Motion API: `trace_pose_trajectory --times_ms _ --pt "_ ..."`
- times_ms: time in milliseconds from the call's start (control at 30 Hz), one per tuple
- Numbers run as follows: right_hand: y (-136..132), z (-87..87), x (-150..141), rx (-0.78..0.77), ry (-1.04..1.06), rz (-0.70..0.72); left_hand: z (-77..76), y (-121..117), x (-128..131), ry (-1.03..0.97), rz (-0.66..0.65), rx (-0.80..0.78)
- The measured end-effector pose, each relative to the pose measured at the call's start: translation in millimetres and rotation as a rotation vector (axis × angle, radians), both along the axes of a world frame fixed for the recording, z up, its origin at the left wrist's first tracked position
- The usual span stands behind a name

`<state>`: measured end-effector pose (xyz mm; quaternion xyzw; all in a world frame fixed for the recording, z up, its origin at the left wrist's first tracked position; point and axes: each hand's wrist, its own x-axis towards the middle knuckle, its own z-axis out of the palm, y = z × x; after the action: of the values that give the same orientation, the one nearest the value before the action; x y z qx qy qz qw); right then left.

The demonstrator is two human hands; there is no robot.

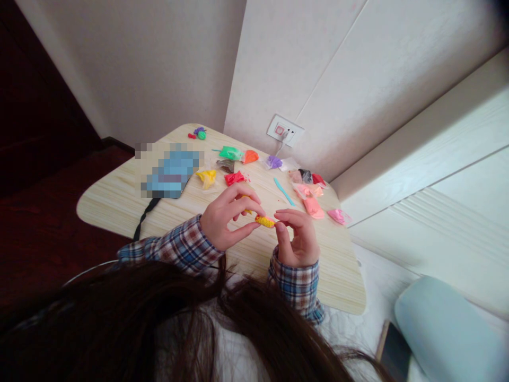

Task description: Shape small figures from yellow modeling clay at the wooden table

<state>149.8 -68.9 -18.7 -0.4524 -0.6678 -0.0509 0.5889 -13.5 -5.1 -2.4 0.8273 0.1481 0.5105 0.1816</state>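
Pinched btwn thumb & index of L hand (231, 218), above the surface (338, 265): yellow & pink piece (265, 222). At its other end, R hand (299, 241), thumb & index slightly apart; can't tell if gripping. Prob. partly worked: shaped, w/ yellow covering on, pink-orange edge left uncovered. Small, oblong, bumpy like kernels. Beyond: blue tool (283, 191), lying unused, & soft lumps in bags, incl. yellow (207, 178), red (235, 178) & green (231, 153).
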Motion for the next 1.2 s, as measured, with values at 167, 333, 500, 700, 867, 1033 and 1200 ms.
trace_pose_trajectory --times_ms 167,333,500,700,867,1033,1200 --pt "0.7 1.8 1.4 0.022 -0.056 -0.007 -0.6 0.0 0.2 -0.001 -0.002 -0.003" --pt "-0.1 2.6 1.0 0.018 -0.071 -0.026 -0.7 0.4 0.5 -0.002 0.007 0.002" --pt "-0.7 4.4 0.8 0.018 -0.085 -0.030 -1.2 0.3 0.7 0.005 0.007 -0.003" --pt "-0.9 6.6 -1.2 0.023 -0.137 -0.066 -1.8 0.3 1.3 0.006 0.021 -0.001" --pt "-2.3 6.2 -1.8 0.012 -0.101 -0.066 -2.6 0.6 2.5 -0.021 0.022 -0.001" --pt "-0.4 5.2 -2.2 -0.036 -0.161 -0.007 -0.7 0.6 1.5 0.015 0.036 -0.022" --pt "3.4 2.0 -6.4 -0.127 -0.151 -0.065 -2.9 3.0 1.7 0.030 0.088 -0.095"
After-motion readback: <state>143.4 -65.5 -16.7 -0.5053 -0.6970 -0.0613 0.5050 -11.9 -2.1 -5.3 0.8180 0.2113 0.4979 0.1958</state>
